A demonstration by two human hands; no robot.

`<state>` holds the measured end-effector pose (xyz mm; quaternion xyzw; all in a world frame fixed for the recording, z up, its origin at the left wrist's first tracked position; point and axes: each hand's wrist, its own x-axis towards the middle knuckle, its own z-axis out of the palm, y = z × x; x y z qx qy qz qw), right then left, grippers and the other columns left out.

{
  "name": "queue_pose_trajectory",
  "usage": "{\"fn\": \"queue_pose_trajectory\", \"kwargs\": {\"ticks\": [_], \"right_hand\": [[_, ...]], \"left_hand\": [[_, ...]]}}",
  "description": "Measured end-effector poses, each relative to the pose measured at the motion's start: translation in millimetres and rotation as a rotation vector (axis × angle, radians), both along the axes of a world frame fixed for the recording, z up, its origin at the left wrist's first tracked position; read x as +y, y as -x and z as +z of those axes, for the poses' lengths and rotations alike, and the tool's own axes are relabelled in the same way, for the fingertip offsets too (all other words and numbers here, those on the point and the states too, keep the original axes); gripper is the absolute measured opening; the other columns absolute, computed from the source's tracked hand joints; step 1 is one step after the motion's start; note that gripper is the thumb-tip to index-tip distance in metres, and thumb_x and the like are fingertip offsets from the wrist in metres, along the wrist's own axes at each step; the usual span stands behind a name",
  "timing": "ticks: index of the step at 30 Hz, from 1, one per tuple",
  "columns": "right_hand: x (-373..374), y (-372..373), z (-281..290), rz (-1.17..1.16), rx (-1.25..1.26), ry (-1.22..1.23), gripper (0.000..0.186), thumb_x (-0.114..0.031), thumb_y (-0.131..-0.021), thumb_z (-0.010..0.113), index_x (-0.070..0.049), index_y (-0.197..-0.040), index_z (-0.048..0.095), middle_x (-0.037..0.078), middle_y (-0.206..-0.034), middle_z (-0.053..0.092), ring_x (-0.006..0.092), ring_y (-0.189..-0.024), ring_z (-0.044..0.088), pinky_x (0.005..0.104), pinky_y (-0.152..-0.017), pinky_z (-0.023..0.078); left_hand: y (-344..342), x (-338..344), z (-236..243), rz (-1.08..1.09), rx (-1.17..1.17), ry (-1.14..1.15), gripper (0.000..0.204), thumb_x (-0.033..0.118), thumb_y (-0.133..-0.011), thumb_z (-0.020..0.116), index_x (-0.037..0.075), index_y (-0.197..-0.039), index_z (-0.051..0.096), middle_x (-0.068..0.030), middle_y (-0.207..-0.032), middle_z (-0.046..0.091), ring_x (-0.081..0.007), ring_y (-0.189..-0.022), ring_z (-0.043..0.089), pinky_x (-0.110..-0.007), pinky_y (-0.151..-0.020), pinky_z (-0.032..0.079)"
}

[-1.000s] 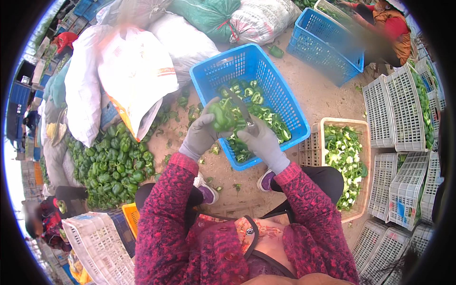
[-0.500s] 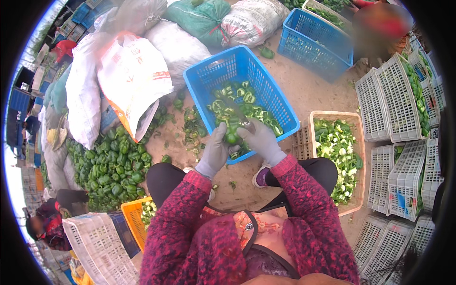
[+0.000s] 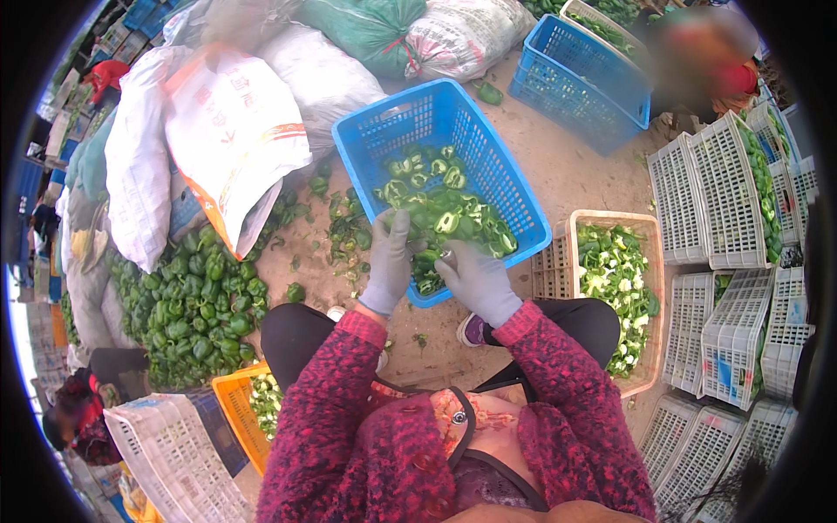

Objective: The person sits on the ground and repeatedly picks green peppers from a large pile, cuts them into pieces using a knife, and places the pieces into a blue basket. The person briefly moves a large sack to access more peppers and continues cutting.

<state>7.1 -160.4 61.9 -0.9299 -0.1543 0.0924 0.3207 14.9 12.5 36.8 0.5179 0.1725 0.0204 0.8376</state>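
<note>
Both my hands wear grey gloves over the near edge of a blue plastic crate [image 3: 514,166]. Cut green bell pepper pieces [image 3: 453,179] lie inside it, many showing pale inner flesh. My left hand [image 3: 389,266] is raised at the crate's near left side, its fingers extended and no pepper visible in them. To its right, my right hand [image 3: 475,275] has its fingers curled at the near rim. A small shiny bit shows at its fingertips, too small to name. Some pepper pieces between the hands are blurred.
Whole green peppers [image 3: 196,305] are heaped at left beside white sacks [image 3: 240,144]. A beige crate [image 3: 660,305] of pale-green cores stands by my right knee, a yellow crate [image 3: 228,388] by my left. Stacked white crates [image 3: 728,200] line the right; another person [image 3: 724,65] is at far right.
The green pepper held between both hands is no longer in them. My hands have moved slightly apart, the left fingers now extended upward.
</note>
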Motion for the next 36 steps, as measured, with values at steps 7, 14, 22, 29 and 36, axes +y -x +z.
{"fn": "queue_pose_trajectory", "kwargs": {"ticks": [7,14,22,29,36], "right_hand": [[5.9,-10.2,-12.1,0.029,-0.002,0.02,0.036,-0.031,-0.096,0.068,-0.006,-0.122,0.062,0.015,-0.096,0.073,0.0361,-0.09,0.071,0.0477,-0.077,0.055],[4.6,-12.0,-41.2,0.05,0.064,-0.161,0.036,-0.035,-0.099,0.066,-0.004,-0.118,0.063,0.015,-0.088,0.071,0.0356,-0.079,0.07,0.0463,-0.07,0.054],[-4.9,-8.3,-35.8,-0.063,0.424,-0.243,0.043,-0.04,-0.098,0.069,-0.002,-0.115,0.062,0.004,-0.087,0.064,0.0195,-0.074,0.059,0.0372,-0.069,0.05],[-17.5,-29.7,-16.7,-0.141,0.22,-0.514,0.068,-0.049,-0.088,0.08,0.001,-0.127,0.058,0.005,-0.101,0.067,0.0214,-0.092,0.065,0.0365,-0.088,0.052],[-28.3,-44.0,-18.6,-0.08,0.686,-0.832,0.052,-0.034,-0.089,0.079,-0.005,-0.127,0.059,0.0,-0.087,0.064,0.0068,-0.06,0.055,0.0232,-0.05,0.043]], "left_hand": [[3.1,-10.4,-11.9,0.019,0.055,0.073,0.056,0.054,-0.101,0.062,0.005,-0.127,0.052,-0.0036,-0.113,0.065,-0.0149,-0.093,0.064,-0.032,-0.08,0.055],[-0.9,-14.0,-25.2,-0.027,0.097,0.415,0.047,0.05,-0.105,0.05,0.007,-0.118,0.063,-0.0041,-0.102,0.068,-0.0153,-0.081,0.064,-0.028,-0.069,0.053],[-3.1,-13.4,-33.1,0.049,0.139,0.106,0.046,0.05,-0.103,0.053,0.007,-0.113,0.063,-0.0039,-0.093,0.065,-0.013,-0.072,0.061,-0.027,-0.059,0.05],[1.6,-18.8,-26.2,-0.108,0.154,-0.167,0.048,0.045,-0.1,0.063,0.003,-0.121,0.056,-0.0053,-0.095,0.064,-0.0117,-0.072,0.062,-0.025,-0.058,0.05],[8.5,-20.9,-11.5,-0.239,0.043,-0.254,0.039,0.036,-0.103,0.061,0.003,-0.123,0.056,-0.0041,-0.097,0.066,-0.0104,-0.075,0.064,-0.025,-0.062,0.054]]}}
